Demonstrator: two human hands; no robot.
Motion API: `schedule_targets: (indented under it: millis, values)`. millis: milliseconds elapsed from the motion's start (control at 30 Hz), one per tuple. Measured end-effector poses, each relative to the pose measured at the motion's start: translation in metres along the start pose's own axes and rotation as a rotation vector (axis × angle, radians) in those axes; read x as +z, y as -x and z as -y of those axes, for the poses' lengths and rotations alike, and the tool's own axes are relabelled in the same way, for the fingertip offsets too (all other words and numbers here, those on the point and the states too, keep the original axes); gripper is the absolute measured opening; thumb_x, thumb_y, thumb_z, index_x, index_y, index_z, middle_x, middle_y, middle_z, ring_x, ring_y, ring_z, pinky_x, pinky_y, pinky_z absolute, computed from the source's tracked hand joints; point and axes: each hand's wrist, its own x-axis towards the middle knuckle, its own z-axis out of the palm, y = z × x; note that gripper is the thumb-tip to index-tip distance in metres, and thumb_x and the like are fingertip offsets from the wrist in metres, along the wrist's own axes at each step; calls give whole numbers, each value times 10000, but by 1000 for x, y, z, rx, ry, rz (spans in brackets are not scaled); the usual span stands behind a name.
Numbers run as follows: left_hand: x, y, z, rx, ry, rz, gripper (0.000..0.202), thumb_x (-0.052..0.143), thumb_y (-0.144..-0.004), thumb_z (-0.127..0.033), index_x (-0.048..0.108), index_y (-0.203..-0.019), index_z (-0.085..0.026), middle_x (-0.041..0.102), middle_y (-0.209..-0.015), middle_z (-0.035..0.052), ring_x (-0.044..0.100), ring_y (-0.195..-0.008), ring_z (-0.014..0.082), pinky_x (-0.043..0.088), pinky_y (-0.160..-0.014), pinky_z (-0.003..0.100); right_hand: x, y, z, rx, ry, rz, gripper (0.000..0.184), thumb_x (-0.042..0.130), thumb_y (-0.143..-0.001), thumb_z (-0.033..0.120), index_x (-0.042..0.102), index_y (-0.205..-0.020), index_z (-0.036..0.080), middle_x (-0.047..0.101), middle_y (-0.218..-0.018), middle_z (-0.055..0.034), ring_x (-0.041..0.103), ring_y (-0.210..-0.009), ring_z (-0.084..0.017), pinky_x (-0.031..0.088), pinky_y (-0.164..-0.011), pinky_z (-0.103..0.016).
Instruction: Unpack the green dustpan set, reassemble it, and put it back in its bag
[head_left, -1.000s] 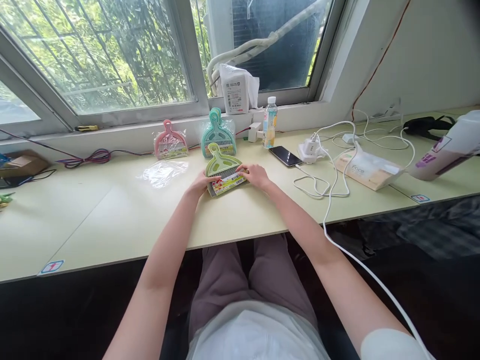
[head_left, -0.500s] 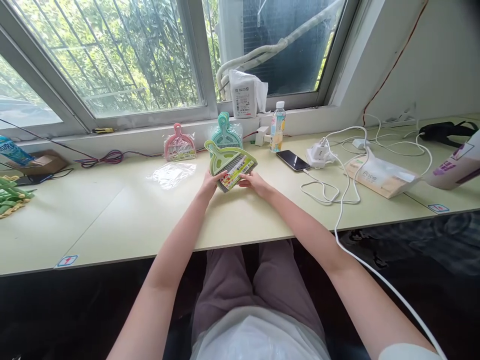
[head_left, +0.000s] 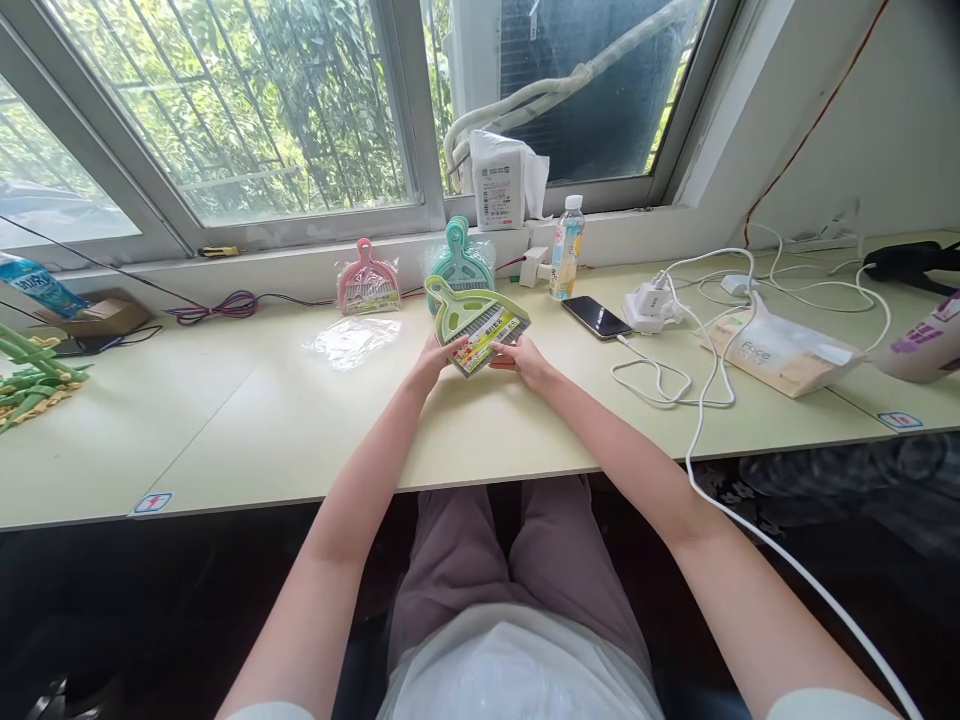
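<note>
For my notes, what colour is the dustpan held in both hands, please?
The dustpan is light green, best seen in the head view.

Two hands [head_left: 433,362], one green dustpan [head_left: 477,325] held between them, one pink dustpan [head_left: 367,280], and one teal stack [head_left: 459,262] of at least two.
On the counter [head_left: 225,430], right of center: one bottle [head_left: 567,248], one phone [head_left: 592,317], one white charger [head_left: 649,305], one tissue pack [head_left: 780,350]. Left of center: one plastic wrapper [head_left: 352,342], one coiled cable [head_left: 214,308]. Upper left, on the sill: one screwdriver [head_left: 219,251]. Upper center: one white packet [head_left: 499,190].
</note>
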Motion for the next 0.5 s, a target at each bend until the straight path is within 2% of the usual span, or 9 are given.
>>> schedule_targets:
  millis: [67, 100, 133, 200, 233, 300, 367, 433, 500]
  values:
    - [-14, -4, -2, -20, -147, -56, 615, 516, -849, -625, 496, -1360, -283, 584, -1344, 104, 499, -1290, 331, 411, -1049, 540, -3, 1, 2, -27, -3, -8, 264, 729, -776, 203, 526, -945, 204, 725, -956, -40, 719, -738, -157, 623, -799, -360]
    - [-25, -5, -2, -26, -259, -128, 575, 416, -898, -620, 494, -1363, -290, 546, -1393, 99, 435, -1350, 325, 372, -1078, 549, -4, 1, 2, -40, -3, -14, 259, 716, -782, 194, 519, -950, 206, 723, -961, -36, 715, -728, -150, 624, -786, -349]
    - [-38, -5, -1, -26, -397, -237, 551, 363, -928, -584, 479, -1376, -286, 487, -1454, 96, 354, -1406, 317, 319, -1111, 558, -6, 1, 2, -48, 1, -21, 259, 705, -785, 185, 512, -956, 209, 721, -964, -30, 710, -715, -143, 626, -769, -340]
    - [-65, -1, 3, -48, -707, -523, 547, 400, -930, -501, 423, -1422, -263, 315, -1566, 106, 159, -1483, 323, 203, -1144, 608, -8, 0, 2, -37, 27, -37, 267, 699, -784, 175, 499, -957, 213, 717, -948, -23, 698, -681, -134, 626, -739, -327]
    - [-78, 1, 6, -102, -836, -591, 576, 451, -909, -470, 406, -1434, -238, 244, -1592, 130, 79, -1494, 344, 152, -1137, 646, -8, 0, 2, -21, 45, -42, 272, 702, -781, 174, 497, -954, 213, 716, -933, -23, 692, -664, -132, 625, -730, -325]
    - [-97, 6, 13, -262, -998, -587, 584, 535, -862, -435, 464, -1383, -182, 226, -1584, 196, 34, -1487, 394, 68, -1114, 690, -8, 0, 1, 5, 78, -37, 287, 715, -772, 178, 495, -953, 211, 714, -916, -30, 682, -642, -133, 621, -719, -325]
    - [-103, 8, 19, -328, -1051, -446, 477, 539, -859, -439, 562, -1261, -184, 311, -1545, 210, 109, -1473, 411, 23, -1106, 690, -7, 0, 0, 12, 96, -22, 306, 727, -765, 184, 496, -964, 209, 715, -918, -39, 682, -643, -137, 617, -713, -324]
    - [-99, 5, 22, -259, -1047, -293, 346, 486, -890, -458, 624, -1100, -220, 476, -1439, 181, 258, -1431, 388, -13, -1100, 688, -7, 0, 1, 7, 109, -10, 318, 736, -760, 189, 501, -974, 206, 716, -921, -41, 682, -644, -138, 615, -705, -319]
    - [-88, 2, 22, -150, -1063, -240, 316, 431, -918, -474, 633, -946, -232, 633, -1228, 149, 410, -1333, 358, -65, -1091, 685, -9, 0, 1, 5, 116, -10, 319, 739, -756, 188, 511, -978, 203, 718, -921, -42, 681, -642, -137, 613, -700, -317]
